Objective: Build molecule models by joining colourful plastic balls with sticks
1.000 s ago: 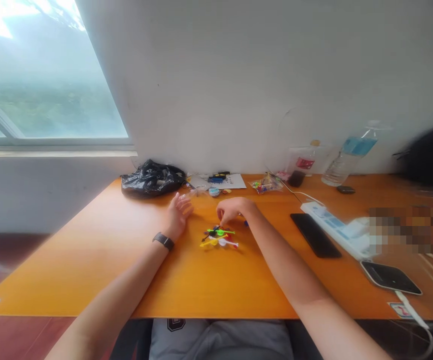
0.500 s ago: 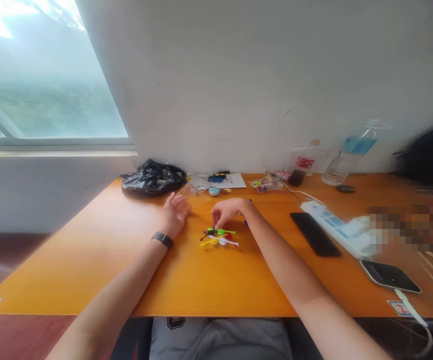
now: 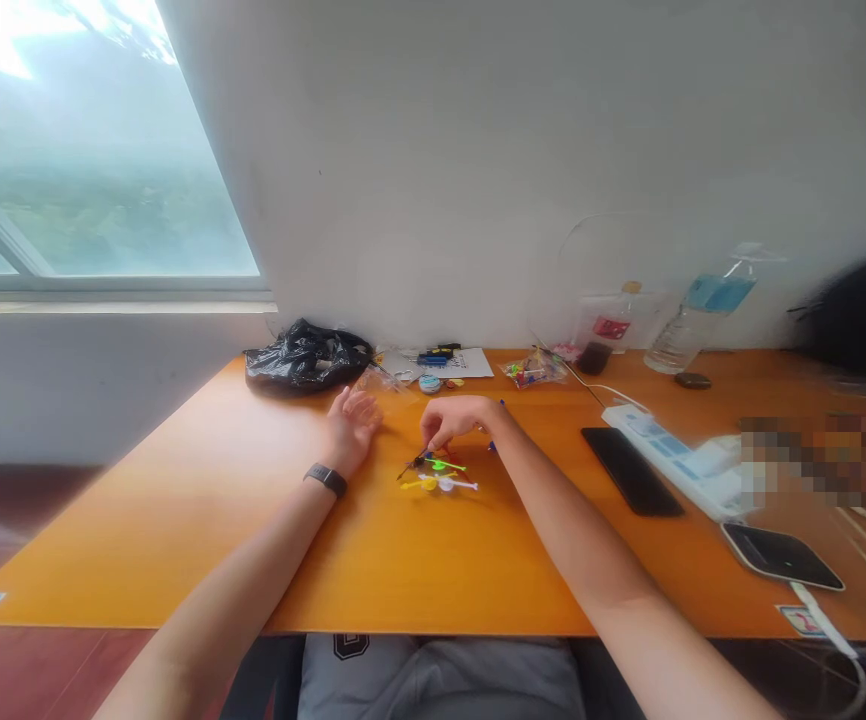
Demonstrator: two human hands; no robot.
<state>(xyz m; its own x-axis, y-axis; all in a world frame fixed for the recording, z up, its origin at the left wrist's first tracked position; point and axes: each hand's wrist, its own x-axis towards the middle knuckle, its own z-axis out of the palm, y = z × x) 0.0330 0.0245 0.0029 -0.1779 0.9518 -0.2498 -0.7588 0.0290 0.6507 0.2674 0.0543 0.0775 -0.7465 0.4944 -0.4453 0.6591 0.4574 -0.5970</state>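
My left hand (image 3: 354, 425) rests on the table palm up, its fingers loosely spread and nothing in it. My right hand (image 3: 452, 420) bends down over a small pile of coloured plastic pieces, each a thin stick with a round disc. Its thumb and fingers pinch a small black plastic piece (image 3: 409, 468), which is tilted. Just below the fingertips lies a green piece (image 3: 440, 465). Nearer to me are a yellow piece (image 3: 422, 484) and a white piece (image 3: 448, 484), side by side. A red bit and small blue bits show partly behind the right hand and wrist.
At the back stand a black plastic bag (image 3: 305, 358), paper with tools (image 3: 470, 362), a small round tin (image 3: 429, 384), a clear bag of coloured pieces (image 3: 534, 368) and bottles (image 3: 692, 320). To the right lie a black phone (image 3: 632, 470), a power strip (image 3: 665, 455) and a charging device (image 3: 782, 555).
The black piece has tilted and shifted slightly left under my right fingertips. The green piece has moved a little to the left. My left hand stays in place.
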